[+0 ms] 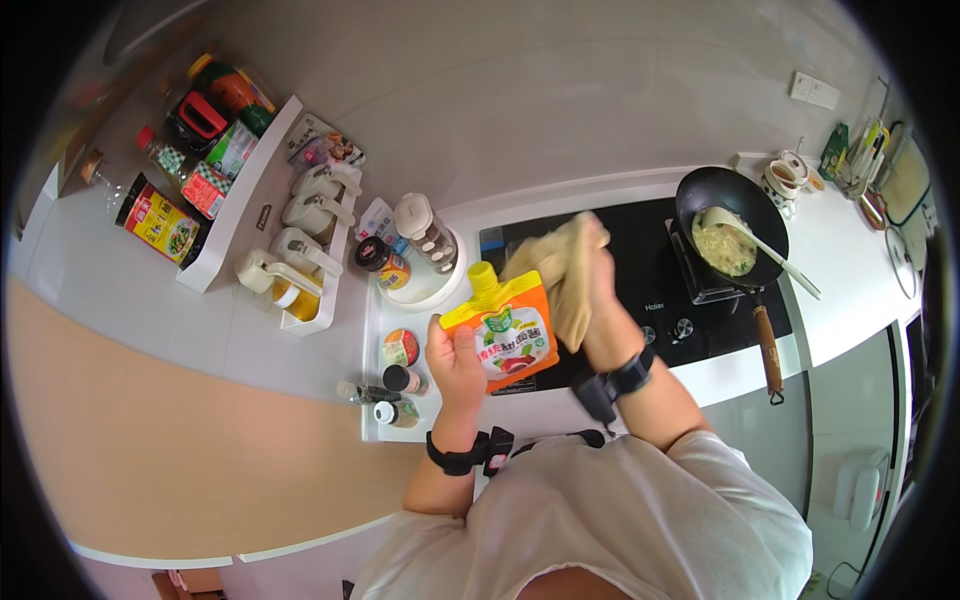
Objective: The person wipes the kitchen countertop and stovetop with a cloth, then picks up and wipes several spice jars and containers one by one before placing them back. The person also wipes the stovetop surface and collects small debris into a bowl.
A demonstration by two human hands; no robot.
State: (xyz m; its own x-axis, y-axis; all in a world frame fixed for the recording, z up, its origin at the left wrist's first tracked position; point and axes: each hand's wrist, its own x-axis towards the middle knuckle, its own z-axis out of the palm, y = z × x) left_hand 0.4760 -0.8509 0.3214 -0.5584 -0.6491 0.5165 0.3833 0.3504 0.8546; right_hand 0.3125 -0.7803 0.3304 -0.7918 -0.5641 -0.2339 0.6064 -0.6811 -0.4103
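Observation:
My left hand (457, 360) grips the side of an orange and white spouted pouch (517, 337) with a yellow screw cap (484, 276). The pouch is held upright, and its front bears writing. In my right hand (604, 300) hangs a beige cloth (574, 277), blurred and partly behind the pouch. Both hands are over the left part of a black glass gas hob (637, 330). On the right burner sits a black wok (701, 191) holding a pale, eggy-looking food (720, 247). A ladle (772, 259) rests in it, its light handle leaning over the rim.
Left of the hob, a round white tray (420, 300) carries jars (382, 261). Small seasoning bottles (397, 412) stand nearer me. Seasoning dispensers (315, 210) and a shelf of sauce bottles (161, 221) are farther left. The wok's wooden handle (766, 341) juts past the counter's front edge.

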